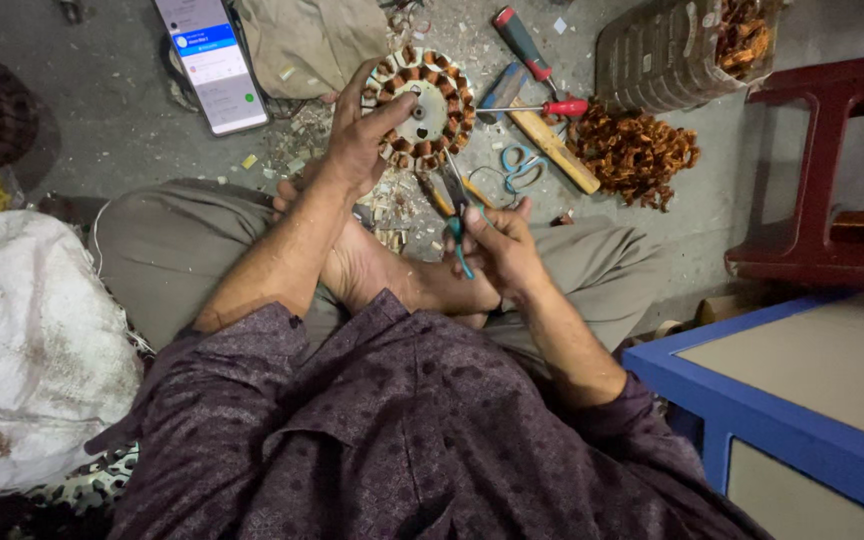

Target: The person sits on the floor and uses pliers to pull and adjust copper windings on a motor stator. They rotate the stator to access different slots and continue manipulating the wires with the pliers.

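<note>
Left hand (357, 135) closed around the rim of a copper-wound motor stator (422, 108), held tilted above the littered floor (112, 120). Right hand (497, 250) clenched on teal-handled pliers (455, 205) — tips at the stator's lower edge. Adjacent: red-handled screwdriver (542, 106), scissors (520, 165), copper wire scrap pile (632, 150).

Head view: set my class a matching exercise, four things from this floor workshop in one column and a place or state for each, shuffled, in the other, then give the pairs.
Things:
1. motor stator
2. pliers
3. smartphone
4. pile of copper wire scraps

Places or states:
A. lying on the floor, screen lit
B. heaped on the floor beside the red stool
C. held by the left hand
D. gripped in the right hand

Pairs: 1-C, 2-D, 3-A, 4-B
</note>
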